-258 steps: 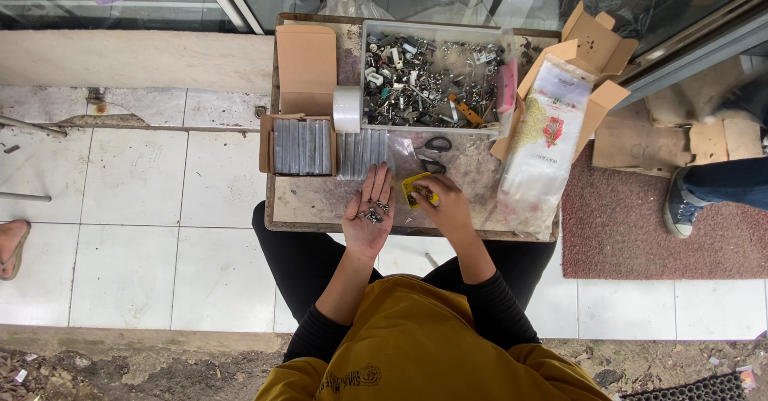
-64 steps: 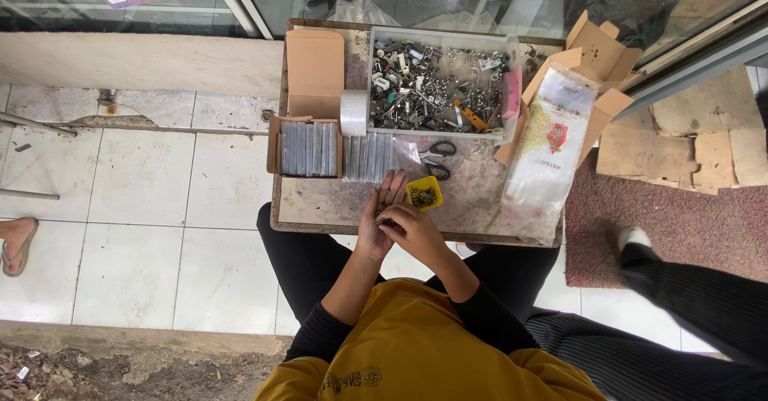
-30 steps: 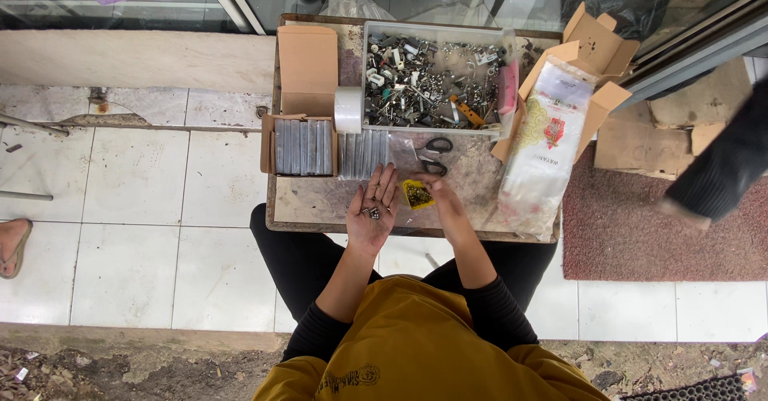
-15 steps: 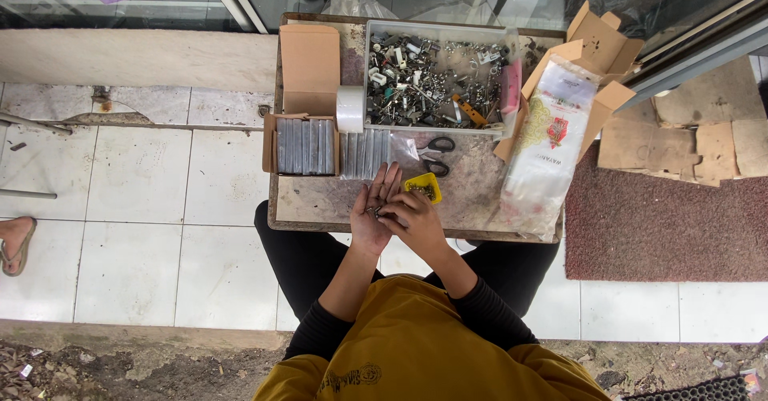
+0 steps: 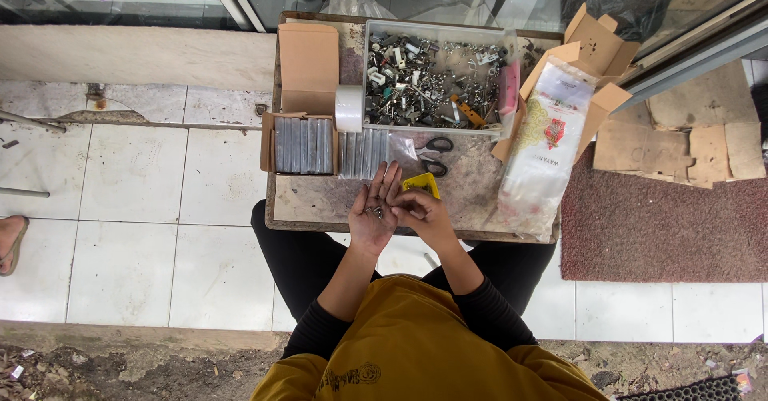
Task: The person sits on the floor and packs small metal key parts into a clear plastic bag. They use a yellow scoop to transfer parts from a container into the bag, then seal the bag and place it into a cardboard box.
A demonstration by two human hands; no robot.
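I sit at a low stone-topped table [image 5: 320, 201]. My left hand [image 5: 374, 213] is held palm up over its near edge, with several small metal parts [image 5: 374, 209] lying in the palm. My right hand [image 5: 422, 211] touches that palm, its fingertips pinched at the parts. A small yellow box [image 5: 422, 183] lies on the table just beyond my right hand. Black-handled scissors [image 5: 434, 154] lie behind it.
A clear tray [image 5: 436, 77] of mixed metal hardware stands at the back. A cardboard box [image 5: 300, 143] of grey packets, a white tape roll [image 5: 349, 108], a printed plastic bag [image 5: 541, 149] and open cartons [image 5: 596, 49] surround it. A red mat [image 5: 664, 225] lies to the right.
My right hand came back from the yellow box to the left palm. The person who walked past on the right is gone from view.
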